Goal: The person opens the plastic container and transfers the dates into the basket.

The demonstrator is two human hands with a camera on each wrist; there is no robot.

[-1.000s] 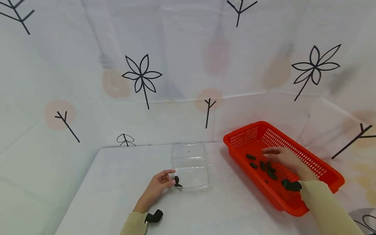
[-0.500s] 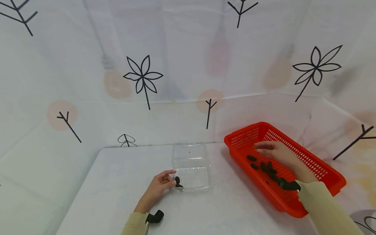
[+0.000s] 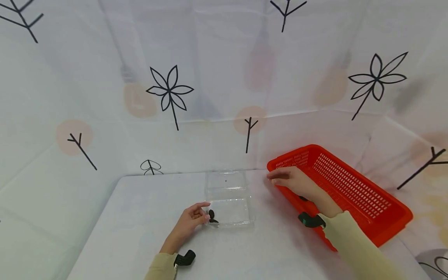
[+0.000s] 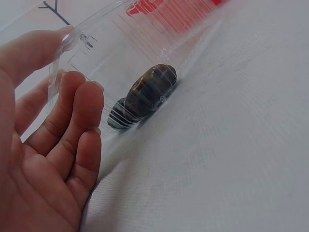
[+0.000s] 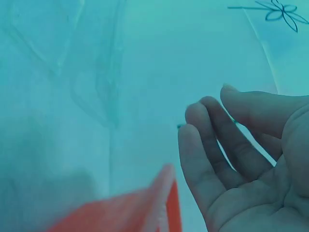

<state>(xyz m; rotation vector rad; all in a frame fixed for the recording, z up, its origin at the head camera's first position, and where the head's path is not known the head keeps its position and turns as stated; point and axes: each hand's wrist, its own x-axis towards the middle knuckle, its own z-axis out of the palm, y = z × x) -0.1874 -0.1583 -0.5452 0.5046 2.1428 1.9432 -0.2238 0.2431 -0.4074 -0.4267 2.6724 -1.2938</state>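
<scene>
A clear plastic clamshell box (image 3: 229,212) lies on the table, its lid (image 3: 226,180) folded back flat. My left hand (image 3: 192,217) grips the box's left wall, its fingertips at the rim. Two dark, shiny oval pieces (image 4: 152,89) sit inside, close to that wall. Over the left rim of a red plastic basket (image 3: 350,186) is my right hand (image 3: 297,182), its fingers loosely bent. The right wrist view shows this palm (image 5: 256,203) with nothing visible between thumb and fingers. One dark oval piece (image 3: 303,198) shows in the basket; the forearm hides the others.
A white cloth covers the table (image 3: 140,217). Behind it hangs a pale cloth backdrop (image 3: 210,97) printed with flowers and twigs. A thin dark cable (image 3: 437,264) lies at the lower right. Each wrist wears a black camera mount (image 3: 185,258).
My right hand has moved left from above the dark pieces in the basket to the basket's left rim. The left hand stays on the box, where the two pieces lie unmoved.
</scene>
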